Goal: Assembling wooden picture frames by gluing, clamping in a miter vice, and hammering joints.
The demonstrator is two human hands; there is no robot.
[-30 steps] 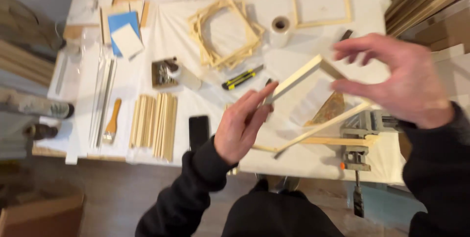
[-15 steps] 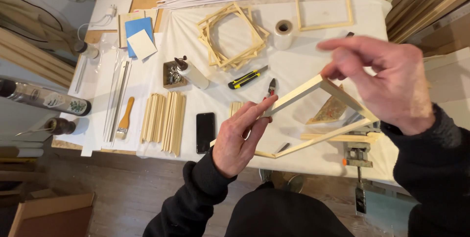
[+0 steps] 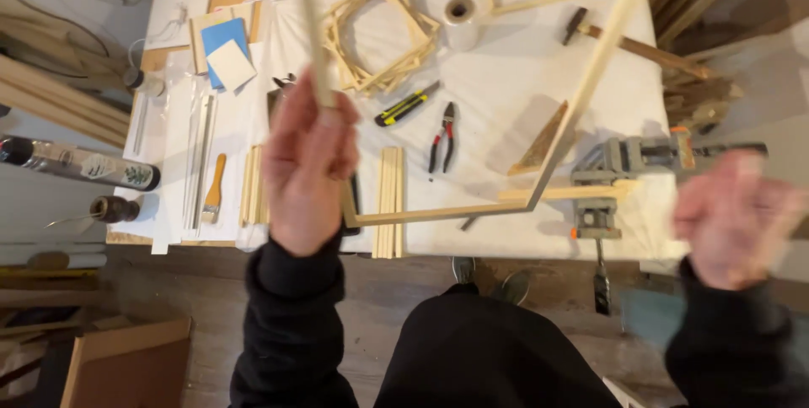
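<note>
— Pale wood is gripped where?
— One side of the thin wooden frame is pinched in the left hand, raised above the bench.
— And the right hand?
— It is blurred, off the frame; open or clenched cannot be told.
— Which step is judged in hand?
— Frame inspection, seemingly. Steady support of the free side by the corner clamp would be called for.

Right hand off raised frame
</note>
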